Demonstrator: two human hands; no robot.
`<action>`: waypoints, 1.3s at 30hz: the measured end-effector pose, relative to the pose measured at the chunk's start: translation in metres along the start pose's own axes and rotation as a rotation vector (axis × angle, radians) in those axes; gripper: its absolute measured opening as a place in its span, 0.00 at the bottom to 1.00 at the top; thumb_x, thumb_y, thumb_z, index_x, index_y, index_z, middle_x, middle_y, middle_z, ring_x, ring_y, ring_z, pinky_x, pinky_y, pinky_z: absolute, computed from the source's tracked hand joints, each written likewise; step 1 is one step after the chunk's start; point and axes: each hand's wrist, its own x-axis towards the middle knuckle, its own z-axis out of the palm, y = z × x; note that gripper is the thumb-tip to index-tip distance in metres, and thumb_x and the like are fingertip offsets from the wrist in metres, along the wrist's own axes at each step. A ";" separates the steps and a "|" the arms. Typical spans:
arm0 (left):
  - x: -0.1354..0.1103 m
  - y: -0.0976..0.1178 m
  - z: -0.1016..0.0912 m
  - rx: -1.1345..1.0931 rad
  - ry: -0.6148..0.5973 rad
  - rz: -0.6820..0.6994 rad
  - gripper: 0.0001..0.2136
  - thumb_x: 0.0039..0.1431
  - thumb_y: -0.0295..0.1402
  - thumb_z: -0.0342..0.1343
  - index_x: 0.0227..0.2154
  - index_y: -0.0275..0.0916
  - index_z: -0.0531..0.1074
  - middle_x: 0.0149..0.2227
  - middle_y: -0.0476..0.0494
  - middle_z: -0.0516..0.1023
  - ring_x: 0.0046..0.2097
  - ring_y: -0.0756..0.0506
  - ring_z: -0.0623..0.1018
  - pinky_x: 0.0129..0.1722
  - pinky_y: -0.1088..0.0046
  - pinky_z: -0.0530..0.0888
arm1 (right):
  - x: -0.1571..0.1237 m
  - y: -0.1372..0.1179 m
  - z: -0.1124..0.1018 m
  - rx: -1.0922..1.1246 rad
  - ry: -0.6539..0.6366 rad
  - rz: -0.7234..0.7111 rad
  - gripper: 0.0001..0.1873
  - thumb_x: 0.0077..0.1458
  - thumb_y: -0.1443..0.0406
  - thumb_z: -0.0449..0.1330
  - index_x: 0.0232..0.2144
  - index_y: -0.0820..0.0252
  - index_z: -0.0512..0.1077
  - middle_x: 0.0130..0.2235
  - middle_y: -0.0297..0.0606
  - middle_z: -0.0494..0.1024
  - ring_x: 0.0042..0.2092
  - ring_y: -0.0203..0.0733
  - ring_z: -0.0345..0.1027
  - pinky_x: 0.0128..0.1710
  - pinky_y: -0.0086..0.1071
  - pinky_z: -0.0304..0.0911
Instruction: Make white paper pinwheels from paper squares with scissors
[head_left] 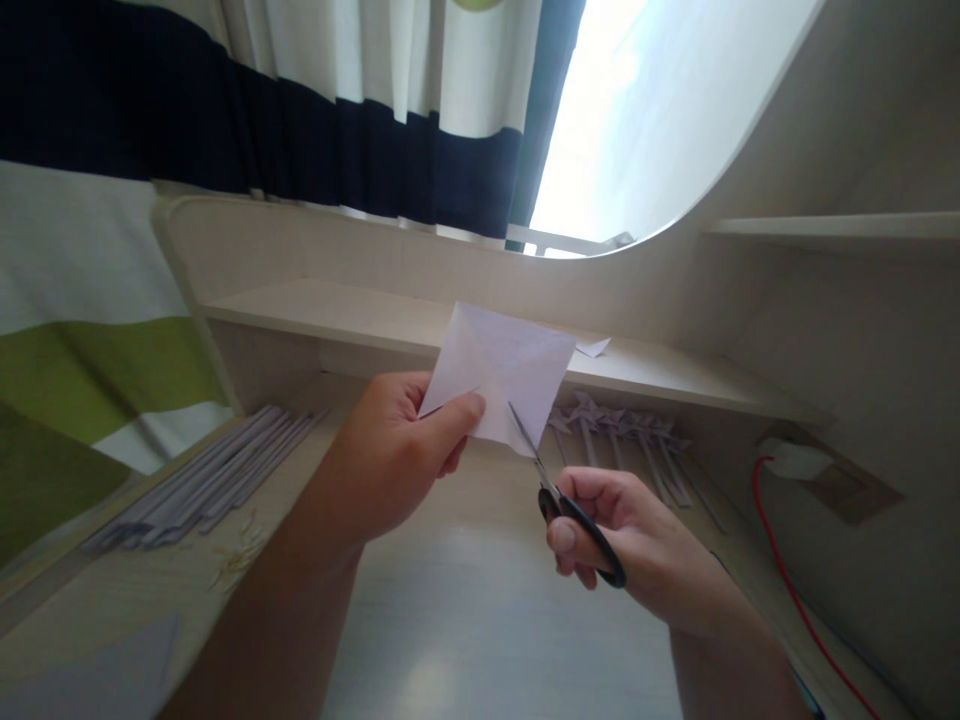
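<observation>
A square sheet of white paper (517, 350) with faint creases is held up in front of the shelf. My left hand (409, 450) pinches its lower left corner between thumb and fingers, and a slit shows beside the thumb. My right hand (619, 530) is closed round the black handles of a pair of scissors (574, 515). The blades lie at the paper's lower right corner, their tip pointing towards its middle. Part of the lower blade is hidden by the paper.
Paper pinwheels on sticks (622, 430) lie under the shelf (337, 305) at right. Several rolled paper sticks (217, 475) lie at left, near small light-coloured scraps (244, 550). A folded paper piece (595, 347) rests on the shelf. A red cable (780, 570) hangs from the wall socket.
</observation>
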 end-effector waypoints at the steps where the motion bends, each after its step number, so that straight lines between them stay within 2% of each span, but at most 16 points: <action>1: 0.000 0.000 0.000 -0.002 -0.005 -0.001 0.22 0.59 0.39 0.59 0.12 0.39 0.65 0.14 0.51 0.66 0.19 0.52 0.65 0.20 0.75 0.59 | 0.000 0.000 0.000 0.002 0.000 0.002 0.19 0.50 0.57 0.76 0.28 0.62 0.73 0.24 0.33 0.77 0.24 0.30 0.63 0.22 0.22 0.59; 16: 0.001 0.000 -0.003 0.049 -0.016 -0.007 0.21 0.60 0.39 0.57 0.13 0.39 0.65 0.14 0.53 0.66 0.19 0.53 0.64 0.21 0.76 0.59 | -0.001 0.000 -0.001 -0.064 0.048 0.023 0.21 0.50 0.53 0.76 0.27 0.62 0.72 0.22 0.32 0.77 0.20 0.28 0.61 0.17 0.19 0.55; 21: 0.001 0.000 -0.004 0.053 -0.017 -0.003 0.22 0.60 0.39 0.57 0.12 0.39 0.64 0.14 0.53 0.66 0.19 0.53 0.64 0.20 0.75 0.59 | -0.002 0.001 -0.002 -0.081 0.049 0.017 0.20 0.51 0.54 0.75 0.27 0.61 0.72 0.21 0.32 0.77 0.19 0.27 0.59 0.16 0.19 0.52; 26: 0.003 -0.001 -0.004 0.048 -0.026 -0.006 0.21 0.59 0.39 0.57 0.13 0.39 0.64 0.14 0.53 0.65 0.19 0.53 0.64 0.20 0.75 0.59 | -0.002 0.003 -0.003 -0.059 0.038 0.020 0.19 0.51 0.56 0.75 0.27 0.61 0.72 0.22 0.31 0.77 0.21 0.28 0.61 0.18 0.19 0.54; 34: 0.000 -0.005 -0.005 0.006 -0.113 0.017 0.20 0.60 0.40 0.57 0.14 0.39 0.65 0.15 0.52 0.67 0.20 0.53 0.65 0.21 0.75 0.59 | -0.001 -0.001 0.000 0.027 -0.002 0.020 0.17 0.50 0.62 0.77 0.26 0.62 0.72 0.24 0.31 0.77 0.22 0.26 0.60 0.20 0.18 0.54; 39: 0.001 -0.006 -0.005 0.006 -0.128 0.011 0.20 0.60 0.41 0.57 0.15 0.39 0.65 0.16 0.52 0.67 0.21 0.52 0.65 0.21 0.75 0.60 | -0.001 0.000 -0.001 0.010 0.001 0.015 0.17 0.50 0.61 0.76 0.27 0.61 0.72 0.23 0.31 0.77 0.22 0.27 0.61 0.19 0.19 0.54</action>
